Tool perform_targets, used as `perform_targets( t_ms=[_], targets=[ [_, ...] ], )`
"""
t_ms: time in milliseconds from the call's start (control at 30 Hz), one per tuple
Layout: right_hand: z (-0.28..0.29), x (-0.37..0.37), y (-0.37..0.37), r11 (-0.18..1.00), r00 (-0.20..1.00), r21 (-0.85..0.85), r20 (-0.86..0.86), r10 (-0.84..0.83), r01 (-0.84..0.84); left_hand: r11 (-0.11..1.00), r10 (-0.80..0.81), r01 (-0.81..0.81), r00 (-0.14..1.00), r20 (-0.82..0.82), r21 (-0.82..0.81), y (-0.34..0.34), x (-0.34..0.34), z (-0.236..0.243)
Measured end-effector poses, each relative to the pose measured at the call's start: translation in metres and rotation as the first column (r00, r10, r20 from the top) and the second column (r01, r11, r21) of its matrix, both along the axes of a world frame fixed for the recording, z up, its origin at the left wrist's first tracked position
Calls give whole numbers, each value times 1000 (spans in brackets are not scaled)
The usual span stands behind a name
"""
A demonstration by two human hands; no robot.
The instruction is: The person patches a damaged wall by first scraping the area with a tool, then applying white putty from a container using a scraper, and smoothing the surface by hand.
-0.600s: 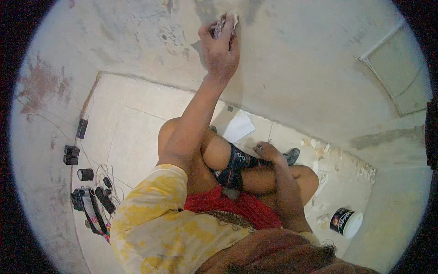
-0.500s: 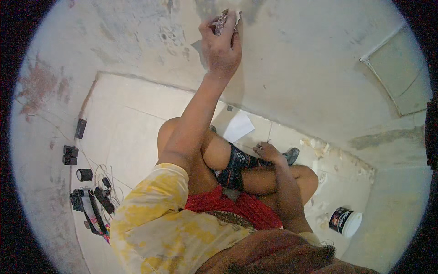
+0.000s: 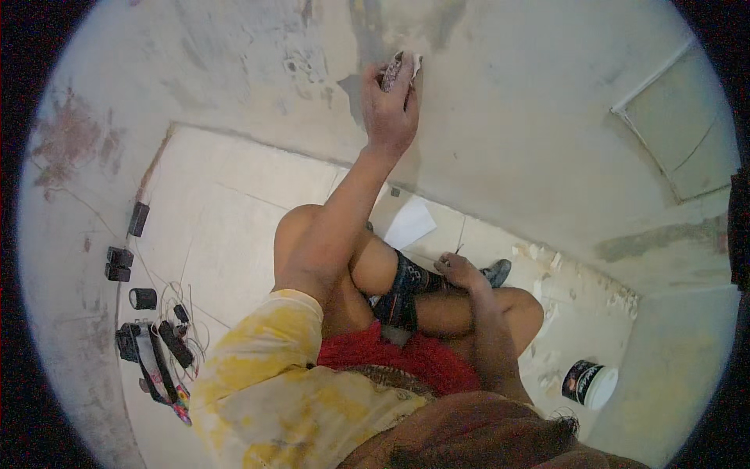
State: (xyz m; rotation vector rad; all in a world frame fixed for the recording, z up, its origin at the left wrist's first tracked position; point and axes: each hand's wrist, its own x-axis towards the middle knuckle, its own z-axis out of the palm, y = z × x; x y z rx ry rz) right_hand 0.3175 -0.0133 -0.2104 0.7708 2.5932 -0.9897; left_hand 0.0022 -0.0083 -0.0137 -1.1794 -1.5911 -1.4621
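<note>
My left hand [image 3: 393, 109] presses against the stained wall [image 3: 508, 102] ahead of me, arm stretched out. Its fingers are closed round a folded piece of sandpaper [image 3: 392, 76], speckled brown with a pale ragged edge. Low on the right, my right hand [image 3: 459, 270] rests by my crossed shins with its fingers curled. Something thin and dark sticks up by those fingertips, too small to make out. Just beyond my shins, a white sheet of paper [image 3: 410, 223] lies on the tiled floor [image 3: 226, 172].
A black-and-white paint bucket [image 3: 590, 383] is on the floor at the right. Along the left wall lie small black boxes [image 3: 119, 264], a black cylinder [image 3: 143, 298], tangled cables [image 3: 191, 316] and a strapped bag [image 3: 152, 363]. Flaked plaster [image 3: 547, 258] lines the wall's foot.
My left hand has slid down the wall with the sandpaper, its elbow bending a little more. My right hand has stayed nearly where it was.
</note>
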Motion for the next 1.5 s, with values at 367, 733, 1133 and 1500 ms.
perform_targets(
  t_ms=[367,733,1133,1500],
  targets=[
    [-14,0,4,977,979,-92,91,-183,192,997,34,-29,998,-57,74,4,-11,-9],
    [-5,5,4,979,987,-134,80,-141,151,993,74,-77,997,35,94,9,-16,17],
    [-1,2,-5,999,958,-35,285,9,1,994,-14,0,991,135,106,-1,-10,23],
    [2,-12,-22,970,999,-241,40,25,-15,993,20,-24,999,32,115,-1,-10,7]
  ],
)
